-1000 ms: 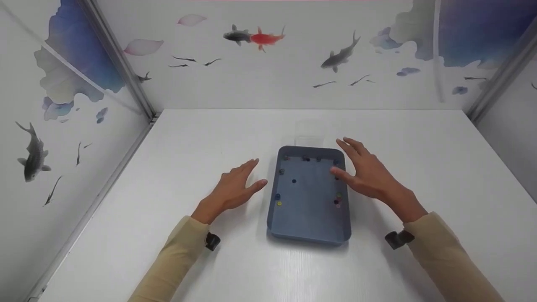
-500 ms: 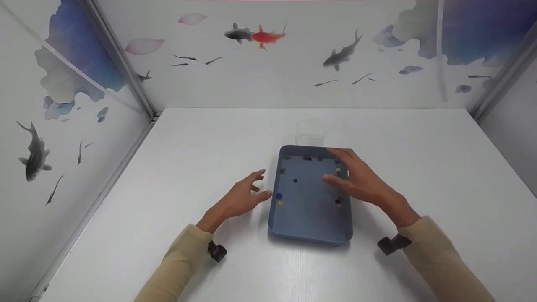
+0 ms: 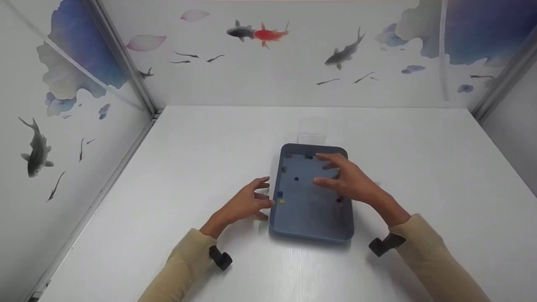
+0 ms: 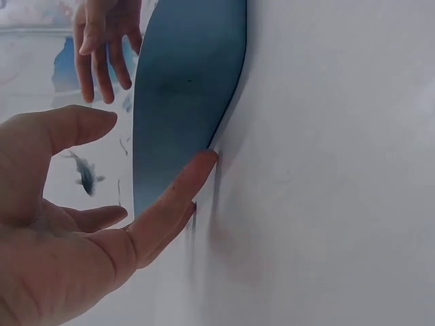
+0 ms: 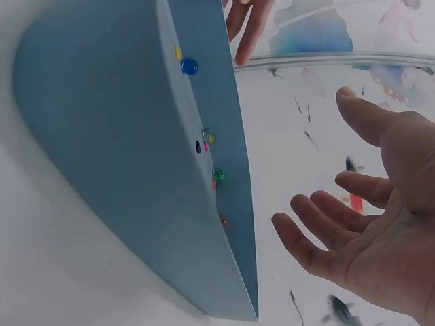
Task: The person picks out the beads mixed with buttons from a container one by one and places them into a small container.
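A blue-grey rectangular tray (image 3: pixel 310 222) lies on the white table. Scattered inside, mostly along its walls, are small marbles and button-like discs, among them a blue marble (image 5: pixel 189 66), a yellow disc (image 3: pixel 281 201) and a dark disc (image 3: pixel 296 179). My left hand (image 3: pixel 247 203) is beside the tray's left wall, fingers relaxed; in the left wrist view a fingertip is at the tray's lower edge, contact hard to tell. Over the tray's right side hovers my right hand (image 3: pixel 351 179), its fingers spread and loosely bent, holding nothing. It hides part of the right wall and some pieces there.
Just behind the tray stands a clear plastic box (image 3: pixel 312 131). White panels printed with fish (image 3: pixel 345 52) and leaves enclose the table at the back and sides. Each wrist carries a black camera (image 3: pixel 220 258).
My right hand has moved left, from beside the tray's right wall to above its inside. The left hand has come nearer the left wall and slightly toward me, its fingers bending a little.
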`<state>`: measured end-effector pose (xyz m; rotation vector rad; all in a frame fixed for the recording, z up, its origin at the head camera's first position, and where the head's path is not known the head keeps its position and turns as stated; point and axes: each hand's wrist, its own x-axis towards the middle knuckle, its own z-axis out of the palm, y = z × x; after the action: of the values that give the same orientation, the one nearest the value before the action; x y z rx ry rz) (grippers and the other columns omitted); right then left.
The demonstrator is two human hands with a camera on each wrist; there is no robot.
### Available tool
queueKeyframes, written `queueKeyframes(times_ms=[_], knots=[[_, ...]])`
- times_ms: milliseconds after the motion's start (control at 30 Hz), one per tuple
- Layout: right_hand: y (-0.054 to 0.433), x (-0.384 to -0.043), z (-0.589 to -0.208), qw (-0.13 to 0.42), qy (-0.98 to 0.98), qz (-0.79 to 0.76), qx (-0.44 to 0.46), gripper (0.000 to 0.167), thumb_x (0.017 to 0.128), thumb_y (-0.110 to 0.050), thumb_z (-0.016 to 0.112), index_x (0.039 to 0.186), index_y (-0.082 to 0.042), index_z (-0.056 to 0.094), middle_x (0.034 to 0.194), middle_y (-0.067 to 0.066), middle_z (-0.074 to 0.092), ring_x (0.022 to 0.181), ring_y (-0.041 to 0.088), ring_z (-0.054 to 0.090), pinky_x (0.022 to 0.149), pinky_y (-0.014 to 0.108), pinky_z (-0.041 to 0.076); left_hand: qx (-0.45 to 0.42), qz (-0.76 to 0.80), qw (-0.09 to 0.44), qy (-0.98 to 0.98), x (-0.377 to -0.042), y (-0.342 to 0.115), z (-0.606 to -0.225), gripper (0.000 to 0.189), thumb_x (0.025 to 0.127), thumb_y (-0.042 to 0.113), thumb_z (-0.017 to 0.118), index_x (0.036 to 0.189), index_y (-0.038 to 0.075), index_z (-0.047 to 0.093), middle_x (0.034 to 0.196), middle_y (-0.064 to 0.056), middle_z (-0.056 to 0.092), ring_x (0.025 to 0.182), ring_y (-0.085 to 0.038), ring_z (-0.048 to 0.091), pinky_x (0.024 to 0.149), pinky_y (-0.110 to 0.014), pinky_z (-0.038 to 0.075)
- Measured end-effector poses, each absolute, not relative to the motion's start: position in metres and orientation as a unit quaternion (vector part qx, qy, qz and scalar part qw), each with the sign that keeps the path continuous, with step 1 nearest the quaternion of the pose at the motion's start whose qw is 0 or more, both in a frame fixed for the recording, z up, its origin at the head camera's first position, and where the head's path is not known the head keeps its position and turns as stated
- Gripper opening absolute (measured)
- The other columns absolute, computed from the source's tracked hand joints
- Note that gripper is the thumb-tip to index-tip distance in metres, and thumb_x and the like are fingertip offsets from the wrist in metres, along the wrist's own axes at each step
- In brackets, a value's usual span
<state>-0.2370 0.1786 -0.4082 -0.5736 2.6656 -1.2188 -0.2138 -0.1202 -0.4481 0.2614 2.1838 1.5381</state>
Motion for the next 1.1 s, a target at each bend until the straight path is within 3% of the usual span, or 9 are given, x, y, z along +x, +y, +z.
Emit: queueKeyframes(times_ms=[367,667,1100], knots=[[0.165,-0.24,-0.405,0.124,0.87,-0.441,-0.182,0.071,0.09,-0.038,0.074,0.15,-0.017,0.044,0.151,0.012,0.05,0.134,0.033,0.054,0.103,0.051,0.054,0.083,0.576,0.244,0.776,-0.208,-0.114,-0.447,0.078,0.091,0.007,0.063,0.159,0.011,0.024,0.161,-0.017,0.033,0.136,-0.038,0.052,0.085,-0.044,0.063],[0.156,-0.244,-0.4,0.182,0.83,-0.496,-0.176,0.065,0.093,-0.032,0.072,0.148,-0.011,0.046,0.149,0.02,0.049,0.13,0.035,0.057,0.09,0.039,0.062,0.089,0.596,0.276,0.749,-0.207,-0.113,-0.449,0.086,0.087,-0.001,0.064,0.16,0.012,0.021,0.163,-0.018,0.029,0.134,-0.041,0.053,0.079,-0.049,0.063],[0.138,-0.257,-0.405,0.249,0.808,-0.52,-0.119,0.061,0.088,-0.023,0.078,0.143,-0.01,0.054,0.144,0.021,0.053,0.119,0.029,0.064,0.087,0.039,0.062,0.092,0.601,0.282,0.742,-0.207,-0.117,-0.45,0.083,0.086,-0.003,0.064,0.159,0.015,0.029,0.16,-0.018,0.035,0.13,-0.037,0.058,0.08,-0.046,0.064]])
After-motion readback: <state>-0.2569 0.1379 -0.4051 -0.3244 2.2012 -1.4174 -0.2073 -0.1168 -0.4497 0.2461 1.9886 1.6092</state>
